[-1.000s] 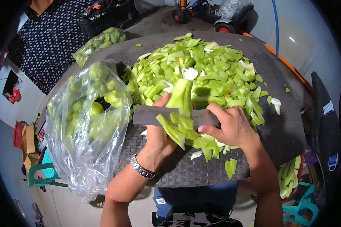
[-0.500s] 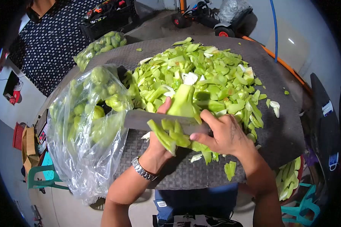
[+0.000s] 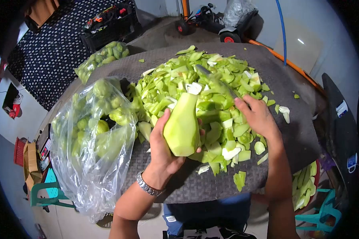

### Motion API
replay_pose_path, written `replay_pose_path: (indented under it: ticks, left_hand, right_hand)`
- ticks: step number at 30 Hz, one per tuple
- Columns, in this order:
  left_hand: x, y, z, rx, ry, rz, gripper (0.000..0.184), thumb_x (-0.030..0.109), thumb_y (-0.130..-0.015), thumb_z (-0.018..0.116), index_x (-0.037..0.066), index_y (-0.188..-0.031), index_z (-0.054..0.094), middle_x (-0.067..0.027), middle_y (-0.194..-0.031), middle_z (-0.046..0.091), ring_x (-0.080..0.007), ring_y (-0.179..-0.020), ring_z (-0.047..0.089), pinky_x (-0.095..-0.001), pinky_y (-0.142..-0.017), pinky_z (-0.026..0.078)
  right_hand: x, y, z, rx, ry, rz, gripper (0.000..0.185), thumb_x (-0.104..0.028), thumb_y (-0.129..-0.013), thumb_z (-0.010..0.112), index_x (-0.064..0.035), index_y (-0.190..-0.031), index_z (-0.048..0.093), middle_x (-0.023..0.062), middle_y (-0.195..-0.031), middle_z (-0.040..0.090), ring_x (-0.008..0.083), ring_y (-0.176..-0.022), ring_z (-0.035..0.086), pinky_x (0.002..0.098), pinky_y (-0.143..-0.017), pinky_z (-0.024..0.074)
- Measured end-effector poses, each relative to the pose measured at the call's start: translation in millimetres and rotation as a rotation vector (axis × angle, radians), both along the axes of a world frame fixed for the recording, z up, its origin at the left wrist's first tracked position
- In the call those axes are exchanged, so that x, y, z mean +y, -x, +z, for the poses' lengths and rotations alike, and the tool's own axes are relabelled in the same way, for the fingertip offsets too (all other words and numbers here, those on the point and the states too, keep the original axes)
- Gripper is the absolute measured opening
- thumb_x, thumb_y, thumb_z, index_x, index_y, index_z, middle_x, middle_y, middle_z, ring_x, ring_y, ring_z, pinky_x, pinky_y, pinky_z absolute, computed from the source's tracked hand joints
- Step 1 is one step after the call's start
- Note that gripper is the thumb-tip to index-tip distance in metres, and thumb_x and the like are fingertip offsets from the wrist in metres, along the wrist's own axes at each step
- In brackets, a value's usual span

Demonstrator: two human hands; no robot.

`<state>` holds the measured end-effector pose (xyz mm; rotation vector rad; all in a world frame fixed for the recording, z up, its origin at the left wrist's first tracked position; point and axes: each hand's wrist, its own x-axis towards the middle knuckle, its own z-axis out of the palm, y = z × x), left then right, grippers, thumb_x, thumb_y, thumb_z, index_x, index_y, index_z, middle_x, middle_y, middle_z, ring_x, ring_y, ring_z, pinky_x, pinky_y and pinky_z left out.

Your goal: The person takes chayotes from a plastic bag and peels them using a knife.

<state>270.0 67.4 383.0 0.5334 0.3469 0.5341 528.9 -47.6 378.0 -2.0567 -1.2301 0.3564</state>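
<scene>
Knife shift: since a half-second ago, the broad grey metal knife (image 3: 226, 88) has swung off the vegetable and out over the peelings, its blade blurred.
Right hand: the bare right hand (image 3: 259, 115) is closed at the knife's near end, handle hidden; held out like that, the edge seems kept clear of the other fingers.
Left hand: the bare left hand (image 3: 162, 147) is wrapped around the smooth, pale-green, bottle-shaped vegetable (image 3: 182, 127), narrow end up, probably cupped from below so its faces stay exposed.
Vegetable: raised above the table's near side, in front of the heap.
Peelings: a wide heap of light-green peelings (image 3: 167, 79) covers the middle of the dark woven-surfaced table (image 3: 179, 189).
Bag: a clear plastic bag (image 3: 95, 171) of whole green vegetables rests left of the heap, presumably for easy reach.
</scene>
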Motion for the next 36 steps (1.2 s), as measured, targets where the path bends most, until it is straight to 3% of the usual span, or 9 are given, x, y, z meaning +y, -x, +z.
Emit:
replay_pose_path:
  ticks: [3,7,8,10,12,18,25,28,36]
  left_hand:
    - [2,0,2,-0.029,0.024,0.055,0.061,0.059,-0.103,0.05,0.008,-0.134,0.06,-0.0159,-0.111,0.07,-0.0308,-0.097,0.071,-0.0468,-0.073,0.06]
    - [10,-3,-5,0.077,0.078,0.142,0.057,0.055,-0.102,0.056,0.008,-0.134,0.06,-0.0165,-0.114,0.07,-0.0308,-0.105,0.069,-0.0491,-0.09,0.057]
    - [12,-2,-9,0.108,0.077,0.153,0.056,0.054,-0.102,0.058,0.009,-0.134,0.06,-0.0169,-0.115,0.07,-0.0311,-0.107,0.068,-0.0493,-0.094,0.056]
    - [11,-6,-5,0.084,0.091,0.159,0.055,0.053,-0.102,0.057,0.009,-0.135,0.06,-0.018,-0.116,0.07,-0.0318,-0.108,0.069,-0.0492,-0.095,0.056]
    - [15,-3,-15,0.059,0.091,0.128,0.055,0.053,-0.102,0.057,0.009,-0.135,0.06,-0.0182,-0.118,0.071,-0.0322,-0.109,0.069,-0.0494,-0.097,0.056]
    - [18,4,-31,-0.072,0.149,0.003,0.052,0.049,-0.103,0.055,0.006,-0.132,0.063,-0.0154,-0.118,0.072,-0.0306,-0.105,0.072,-0.0476,-0.099,0.056]
    - [11,-2,-17,0.037,0.09,0.046,0.051,0.053,-0.102,0.056,0.006,-0.12,0.065,-0.0111,-0.1,0.072,-0.0245,-0.089,0.071,-0.0384,-0.083,0.058]
    - [18,3,-26,-0.14,0.146,-0.038,0.053,0.049,-0.105,0.052,0.004,-0.131,0.062,-0.0153,-0.114,0.073,-0.0291,-0.102,0.073,-0.0454,-0.096,0.058]
    - [15,1,-20,0.035,0.059,0.118,0.055,0.052,-0.103,0.051,0.007,-0.135,0.061,-0.0151,-0.119,0.072,-0.0301,-0.105,0.072,-0.0452,-0.095,0.059]
  right_hand:
    - [-6,0,8,0.564,0.033,0.056,0.071,-0.069,-0.105,0.041,-0.0007,-0.098,0.062,-0.0019,-0.051,0.042,0.0089,-0.035,0.038,0.0273,-0.036,0.0308]
    - [-7,37,32,1.186,0.114,0.223,0.081,-0.076,-0.103,0.028,-0.0034,-0.1,0.064,-0.0049,-0.051,0.038,0.0057,-0.034,0.033,0.0236,-0.034,0.03]
    - [-5,39,24,1.087,0.128,0.271,0.074,-0.071,-0.104,0.037,-0.001,-0.102,0.063,0.0021,-0.05,0.047,0.0144,-0.035,0.043,0.0303,-0.037,0.0392]
    - [8,64,-7,0.028,-0.249,0.203,0.067,-0.065,-0.102,0.052,0.0008,-0.102,0.061,0.0125,-0.055,0.058,0.0296,-0.044,0.06,0.0415,-0.047,0.0513]
    - [-5,85,11,-0.118,-0.026,0.246,0.062,-0.06,-0.097,0.064,0.0011,-0.101,0.059,0.0206,-0.06,0.063,0.0432,-0.059,0.069,0.0509,-0.06,0.0566]
    - [-1,103,-5,-0.275,-0.24,0.444,0.061,-0.06,-0.092,0.071,-0.0015,-0.105,0.059,0.0199,-0.057,0.062,0.0434,-0.059,0.07,0.0511,-0.056,0.0572]
    - [-2,104,-5,-0.328,-0.199,0.484,0.064,-0.063,-0.089,0.072,-0.0029,-0.107,0.06,0.018,-0.057,0.063,0.0427,-0.058,0.07,0.0521,-0.057,0.0576]
    - [0,98,-8,-0.368,-0.227,0.474,0.063,-0.064,-0.089,0.072,-0.0039,-0.106,0.061,0.0173,-0.058,0.063,0.042,-0.058,0.07,0.0513,-0.057,0.0575]
    - [3,72,-5,-0.41,-0.233,0.371,0.059,-0.062,-0.09,0.071,-0.0056,-0.105,0.062,0.0175,-0.058,0.064,0.0416,-0.061,0.071,0.0493,-0.061,0.0572]
